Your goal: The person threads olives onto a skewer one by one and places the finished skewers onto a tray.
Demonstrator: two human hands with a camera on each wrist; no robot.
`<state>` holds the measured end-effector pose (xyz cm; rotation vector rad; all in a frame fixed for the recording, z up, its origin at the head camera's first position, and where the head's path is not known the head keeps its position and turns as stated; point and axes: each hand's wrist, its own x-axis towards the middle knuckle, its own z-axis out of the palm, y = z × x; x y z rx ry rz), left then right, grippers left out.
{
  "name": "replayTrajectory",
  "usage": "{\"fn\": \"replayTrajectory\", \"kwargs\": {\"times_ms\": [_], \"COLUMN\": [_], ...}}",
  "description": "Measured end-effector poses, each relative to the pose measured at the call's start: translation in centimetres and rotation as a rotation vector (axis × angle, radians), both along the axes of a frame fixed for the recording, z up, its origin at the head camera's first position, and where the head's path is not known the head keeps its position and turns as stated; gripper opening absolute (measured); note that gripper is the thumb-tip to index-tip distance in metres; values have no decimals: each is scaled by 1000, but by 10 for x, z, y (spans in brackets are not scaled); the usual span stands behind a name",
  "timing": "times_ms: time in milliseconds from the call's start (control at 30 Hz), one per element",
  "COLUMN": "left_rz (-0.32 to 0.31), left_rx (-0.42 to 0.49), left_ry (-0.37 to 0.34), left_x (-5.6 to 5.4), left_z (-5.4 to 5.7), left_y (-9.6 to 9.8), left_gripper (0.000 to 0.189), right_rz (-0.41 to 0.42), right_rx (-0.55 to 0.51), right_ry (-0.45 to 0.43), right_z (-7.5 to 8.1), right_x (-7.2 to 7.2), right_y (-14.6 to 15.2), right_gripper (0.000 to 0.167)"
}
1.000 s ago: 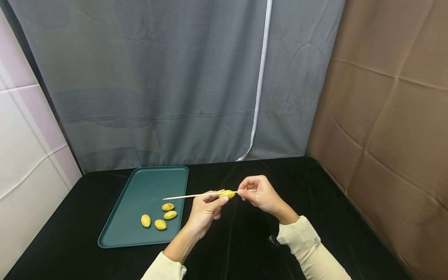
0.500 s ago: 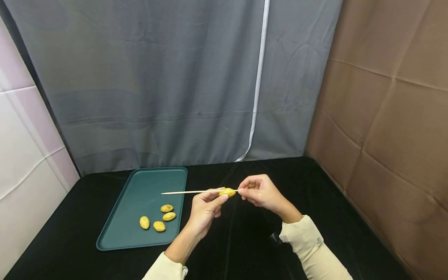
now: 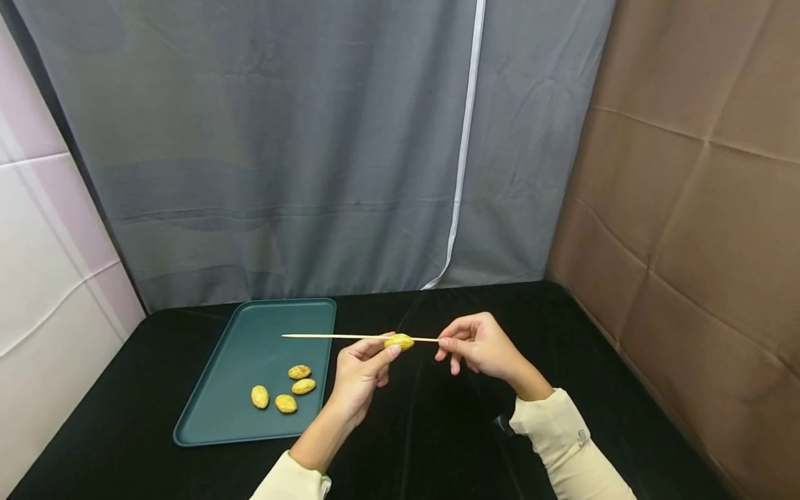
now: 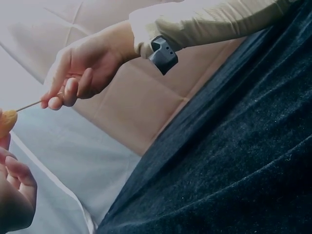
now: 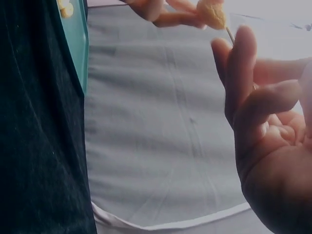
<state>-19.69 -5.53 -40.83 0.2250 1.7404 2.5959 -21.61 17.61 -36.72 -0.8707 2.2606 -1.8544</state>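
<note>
Thumb and fingers of my left hand (image 3: 360,375) pinch a small yellow oval piece (image 3: 400,342), wrinkled and fruit-like. A thin wooden skewer (image 3: 331,336) runs through it lengthwise, roughly level, with its long pointed part reaching left over the tray. At the skewer's short right end, my right hand (image 3: 486,347) pinches the stick between thumb and index finger, a little apart from the yellow piece. In the left wrist view, a short stretch of bare skewer (image 4: 29,106) shows between the piece and the right fingertips. Several like yellow pieces (image 3: 286,403) lie on the tray.
A dark green rectangular tray (image 3: 269,326) lies on the left of the black cloth-covered table (image 3: 450,430). Grey curtain (image 3: 350,153) hangs behind, brown cloth (image 3: 700,229) on the right, and a pale panel (image 3: 56,298) on the left.
My right hand has moved right along the skewer, baring more stick beside the yellow piece. The skewer's pointed end has risen to about level. My left hand has shifted slightly left.
</note>
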Motion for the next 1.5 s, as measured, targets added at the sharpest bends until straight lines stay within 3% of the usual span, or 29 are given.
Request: {"fn": "replayTrajectory", "kwargs": {"times_ms": [367, 567, 833, 1500], "left_rz": [-73, -75, -90, -87], "left_rx": [-57, -68, -64, -60], "left_ry": [66, 57, 54, 57], "left_x": [-1, 0, -2, -2], "left_z": [4, 3, 0, -2], "left_y": [-7, -6, -4, 1], "left_gripper": [24, 17, 26, 19], "right_rz": [-76, -89, -94, -87], "right_rx": [-49, -40, -35, -3], "right_ry": [-15, -15, -9, 19], "right_z": [0, 0, 2, 1], "right_x": [10, 11, 12, 10], "right_y": [-11, -12, -14, -20], "right_gripper": [8, 8, 8, 10]}}
